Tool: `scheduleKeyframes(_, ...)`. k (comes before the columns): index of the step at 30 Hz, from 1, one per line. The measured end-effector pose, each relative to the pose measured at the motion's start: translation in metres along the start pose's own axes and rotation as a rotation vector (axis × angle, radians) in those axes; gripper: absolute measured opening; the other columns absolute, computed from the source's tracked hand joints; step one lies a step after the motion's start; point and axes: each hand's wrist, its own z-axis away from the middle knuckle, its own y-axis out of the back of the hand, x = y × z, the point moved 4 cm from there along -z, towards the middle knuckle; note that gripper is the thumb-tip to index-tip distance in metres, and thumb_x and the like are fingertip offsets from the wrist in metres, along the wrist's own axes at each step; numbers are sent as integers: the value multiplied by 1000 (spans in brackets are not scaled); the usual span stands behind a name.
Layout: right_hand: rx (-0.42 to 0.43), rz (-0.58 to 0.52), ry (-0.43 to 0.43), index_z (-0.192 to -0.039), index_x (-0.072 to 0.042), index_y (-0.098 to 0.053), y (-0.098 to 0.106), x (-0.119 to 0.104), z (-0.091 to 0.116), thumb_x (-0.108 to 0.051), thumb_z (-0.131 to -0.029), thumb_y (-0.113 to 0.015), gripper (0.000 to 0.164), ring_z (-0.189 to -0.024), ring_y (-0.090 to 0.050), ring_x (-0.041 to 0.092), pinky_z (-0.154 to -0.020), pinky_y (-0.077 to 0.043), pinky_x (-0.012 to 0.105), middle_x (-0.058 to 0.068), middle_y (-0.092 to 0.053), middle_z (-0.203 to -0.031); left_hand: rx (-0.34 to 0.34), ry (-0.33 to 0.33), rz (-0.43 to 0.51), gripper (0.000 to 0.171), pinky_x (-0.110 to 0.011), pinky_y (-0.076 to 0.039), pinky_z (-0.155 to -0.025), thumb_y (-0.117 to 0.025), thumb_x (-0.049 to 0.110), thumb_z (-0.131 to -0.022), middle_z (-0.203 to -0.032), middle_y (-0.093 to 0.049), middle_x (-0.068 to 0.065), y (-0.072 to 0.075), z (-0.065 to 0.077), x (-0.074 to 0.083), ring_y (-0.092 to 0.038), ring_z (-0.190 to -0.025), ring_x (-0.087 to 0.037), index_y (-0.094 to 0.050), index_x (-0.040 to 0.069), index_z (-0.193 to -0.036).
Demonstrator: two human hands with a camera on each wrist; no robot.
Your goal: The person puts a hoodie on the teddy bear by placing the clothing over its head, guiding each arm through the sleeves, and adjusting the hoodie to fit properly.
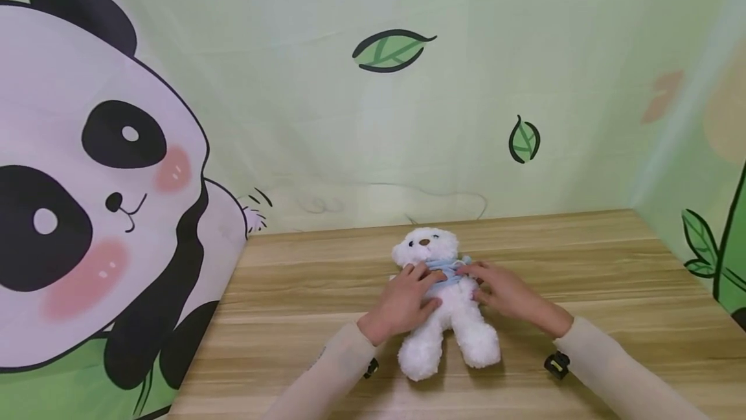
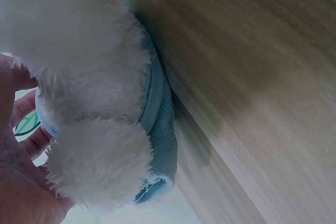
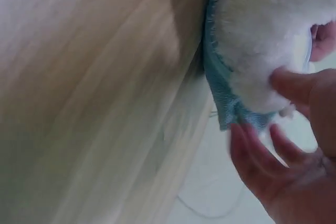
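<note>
Pale green backdrop [image 1: 291, 96] behind, big printed panda [image 1: 146, 213] on the left, wood-grain desk [image 1: 291, 323] below. And there, face up on it between both hands: a white teddy bear [image 1: 450, 313] in a blue knit garment [image 1: 447, 275]. Left hand [image 1: 402, 302]: loosely open, laid across the chest. Right hand [image 1: 509, 292]: half open, fingers right at the garment, pinching or just touching, can't tell.

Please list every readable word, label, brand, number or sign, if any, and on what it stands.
None can be read.
The plush bear, its blue cloth and the table show no lettering; the backdrop shows drawings.
Any marks on the black wrist devices are too small to read.
</note>
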Motion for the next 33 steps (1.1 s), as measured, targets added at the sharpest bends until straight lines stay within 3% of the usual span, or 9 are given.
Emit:
scheduleKeyframes(4,104,218,99,-114,-9,-67,1,-6,-2,6,-71,-80,47,-94,-55,23,-76,-52,35,11,-57,-111,4,-5,-17,39,-24,-42,-71,-59,39,-97,-107,-52,2,-1,0,0,-45,-88,-15,-55,25,-134)
scheduleKeyframes(7,140,285,197,-114,-5,-66,0,-12,-1,11,-68,-78,50,-103,-59,28,-83,-54,41,9,-61,-113,7,-10,-27,39,-22,-41,-68,-58,39,-98,-108,-52,2,-2,0,1,-45,-88,-15,-55,25,-134)
scheduleKeyframes(10,111,254,210,-118,-3,-62,-2,-14,0,13,-72,-73,50,-108,-63,32,-89,-54,44,11,-64,-116,11,-10,-30,39,-20,-39,-66,-58,40,-97,-108,-52,2,-2,-1,1,-45,-87,-14,-54,25,-134)
scheduleKeyframes(15,-19,192,72,-128,-2,-56,-1,-11,-1,7,-81,-70,50,-104,-67,35,-86,-55,45,19,-67,-119,7,-2,-39,40,-22,-41,-67,-59,40,-97,-111,-53,2,-2,-2,2,-46,-88,-14,-54,26,-135)
scheduleKeyframes(18,-53,185,28,-127,-2,-56,0,-8,-1,5,-81,-71,49,-105,-66,35,-86,-55,46,19,-66,-120,5,-1,-39,41,-23,-42,-68,-59,41,-97,-111,-53,2,-2,-2,3,-46,-89,-15,-54,26,-135)
scheduleKeyframes(22,-15,95,49,-117,-4,-58,-1,-2,-2,10,-77,-72,45,-103,-65,30,-83,-55,42,14,-66,-114,14,-7,-28,40,-23,-42,-69,-60,40,-97,-110,-53,3,-2,-1,3,-46,-88,-15,-55,26,-134)
scheduleKeyframes(26,-2,-25,75,-116,-5,-58,-4,5,-2,9,-77,-73,44,-99,-65,28,-79,-55,36,11,-67,-113,24,-12,-15,39,-22,-42,-69,-61,38,-96,-110,-53,3,-2,-1,3,-47,-88,-14,-55,25,-133)
scheduleKeyframes(29,8,5,94,-117,-6,-60,-7,6,-3,2,-78,-77,43,-98,-66,25,-80,-55,36,9,-68,-112,36,-20,-13,38,-23,-43,-70,-62,37,-96,-109,-54,3,-3,0,3,-48,-89,-14,-56,25,-132)
scheduleKeyframes(33,27,115,70,-107,-11,-64,-10,3,-9,-7,-79,-78,32,-85,-65,14,-73,-53,31,1,-70,-98,50,-32,-18,37,-23,-43,-72,-62,37,-96,-107,-53,3,-4,0,3,-48,-89,-14,-57,25,-130)
